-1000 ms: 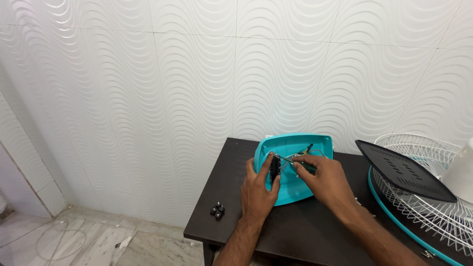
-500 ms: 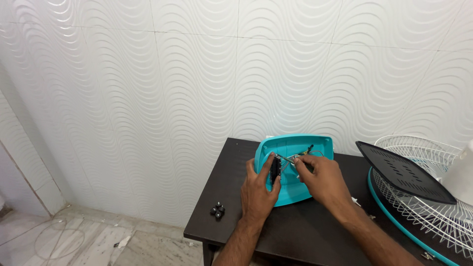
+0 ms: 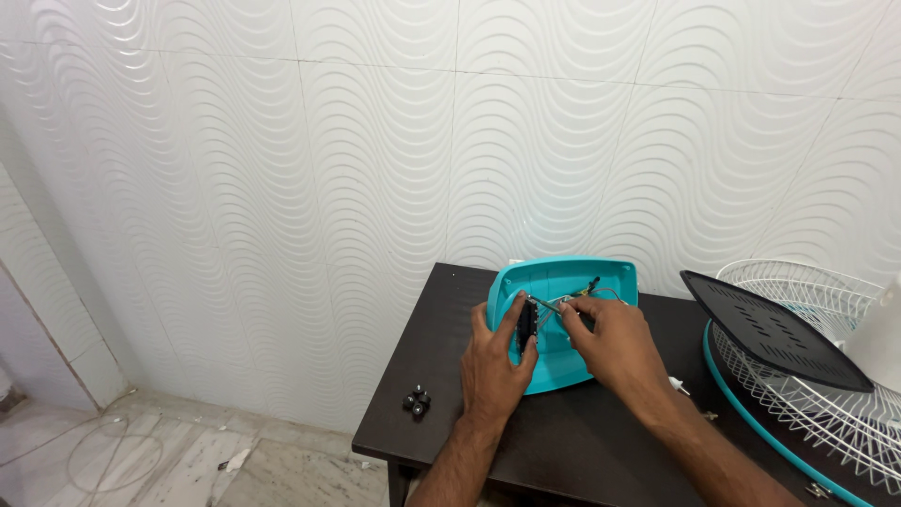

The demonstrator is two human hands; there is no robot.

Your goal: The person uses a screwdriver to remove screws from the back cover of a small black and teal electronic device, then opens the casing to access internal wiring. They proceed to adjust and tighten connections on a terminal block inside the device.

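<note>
My left hand [image 3: 497, 361] pinched the black switch block [image 3: 527, 324] inside the teal housing [image 3: 572, 291]; right hand [image 3: 615, 343] gripped its wires [image 3: 563, 302]. Tugging risked snapping a lead, I judged.

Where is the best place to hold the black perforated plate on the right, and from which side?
Probably grip the black perforated plate by its free left corner, coming from the left: it lies tilted on the white wire fan guard, and that corner juts out past the guard's rim.
</note>
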